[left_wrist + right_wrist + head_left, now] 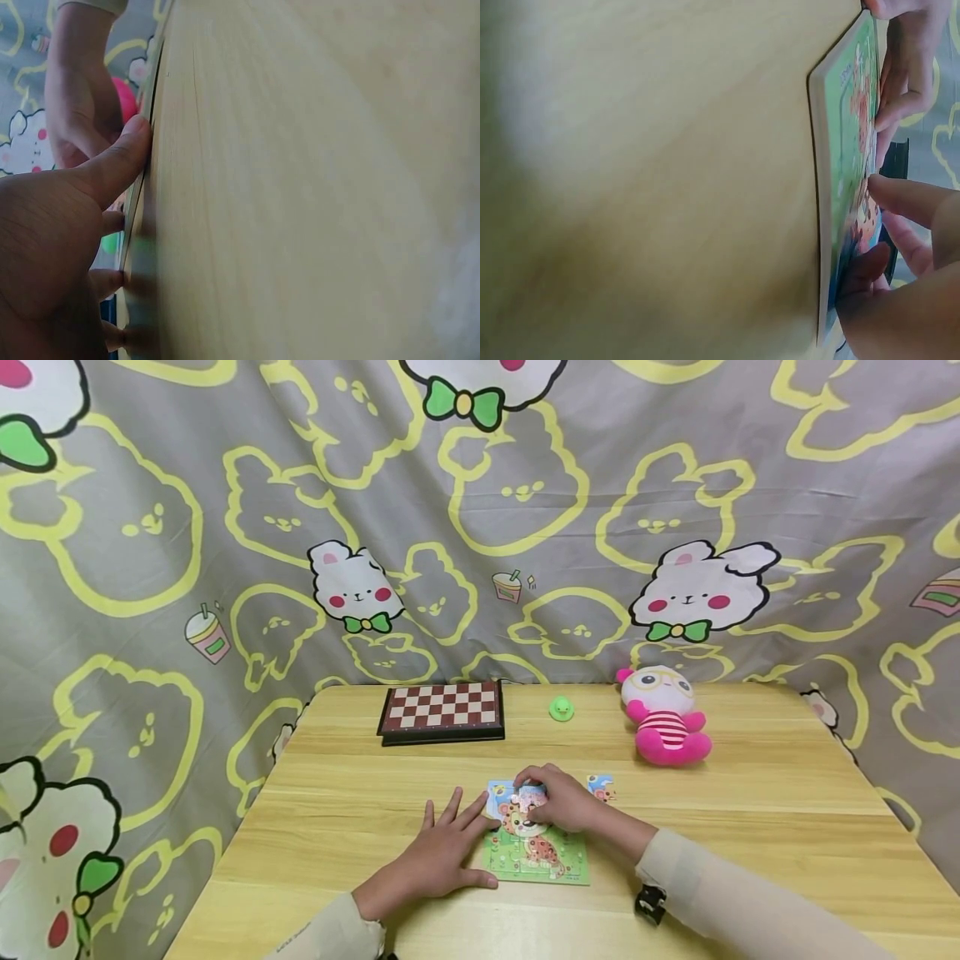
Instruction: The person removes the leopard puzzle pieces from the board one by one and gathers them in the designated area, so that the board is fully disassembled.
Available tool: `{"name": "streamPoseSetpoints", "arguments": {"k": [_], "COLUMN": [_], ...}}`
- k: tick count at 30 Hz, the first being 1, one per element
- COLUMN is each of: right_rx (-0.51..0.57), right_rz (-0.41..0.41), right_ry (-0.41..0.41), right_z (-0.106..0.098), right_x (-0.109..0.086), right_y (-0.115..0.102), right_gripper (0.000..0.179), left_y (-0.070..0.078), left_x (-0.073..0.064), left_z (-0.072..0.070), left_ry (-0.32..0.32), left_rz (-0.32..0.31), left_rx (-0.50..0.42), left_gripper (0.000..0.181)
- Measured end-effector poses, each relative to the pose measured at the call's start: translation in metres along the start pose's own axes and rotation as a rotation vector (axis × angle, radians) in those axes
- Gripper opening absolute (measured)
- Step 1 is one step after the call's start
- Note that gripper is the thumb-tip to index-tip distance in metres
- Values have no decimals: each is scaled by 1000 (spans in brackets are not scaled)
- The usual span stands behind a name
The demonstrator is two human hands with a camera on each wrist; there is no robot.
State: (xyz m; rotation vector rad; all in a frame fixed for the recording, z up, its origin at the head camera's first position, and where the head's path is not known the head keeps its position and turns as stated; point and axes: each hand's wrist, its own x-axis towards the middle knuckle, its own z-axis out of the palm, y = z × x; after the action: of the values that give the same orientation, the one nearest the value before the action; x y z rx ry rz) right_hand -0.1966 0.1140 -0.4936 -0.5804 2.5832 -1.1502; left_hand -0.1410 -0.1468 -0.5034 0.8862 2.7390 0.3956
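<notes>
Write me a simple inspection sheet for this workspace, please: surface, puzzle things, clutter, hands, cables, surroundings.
Surface: light wooden table, visible grain.
Job's things: jigsaw puzzle with a spotted animal; one loose piece beside its top right corner.
Clutter: checkered board, green toy and pink-and-white plush along the far side.
Hands: left hand spread at the puzzle's left edge; right hand bent over its upper part, grip unclear.
Cables: nothing seen.
Surroundings: grey curtain with cartoon animals.
</notes>
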Motion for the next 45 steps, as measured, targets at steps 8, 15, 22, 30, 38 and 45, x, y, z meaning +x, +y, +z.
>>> {"name": "streamPoseSetpoints", "arguments": {"k": [8, 15, 22, 30, 38, 45], "right_rx": [92, 188, 187, 169, 194, 240], "right_rz": [-24, -20, -35, -20, -21, 1], "right_ry": [-18, -50, -43, -16, 1, 6], "right_z": [-5, -8, -9, -7, -6, -7], "right_x": [3, 3, 2, 3, 3, 3], "right_y": [9, 13, 16, 17, 18, 17], "right_gripper": [42, 40, 34, 30, 30, 29], "left_y": [-2, -2, -1, -1, -1, -1], "left_x": [1, 1, 0, 0, 0, 0], "left_z": [1, 2, 1, 1, 2, 3], "left_ry": [-6, -5, 13, 9, 3, 1], "left_rz": [-13, -14, 10, 11, 1, -1], "left_rx": [5, 13, -3, -2, 4, 8], "left_gripper": [83, 82, 80, 81, 81, 82]}}
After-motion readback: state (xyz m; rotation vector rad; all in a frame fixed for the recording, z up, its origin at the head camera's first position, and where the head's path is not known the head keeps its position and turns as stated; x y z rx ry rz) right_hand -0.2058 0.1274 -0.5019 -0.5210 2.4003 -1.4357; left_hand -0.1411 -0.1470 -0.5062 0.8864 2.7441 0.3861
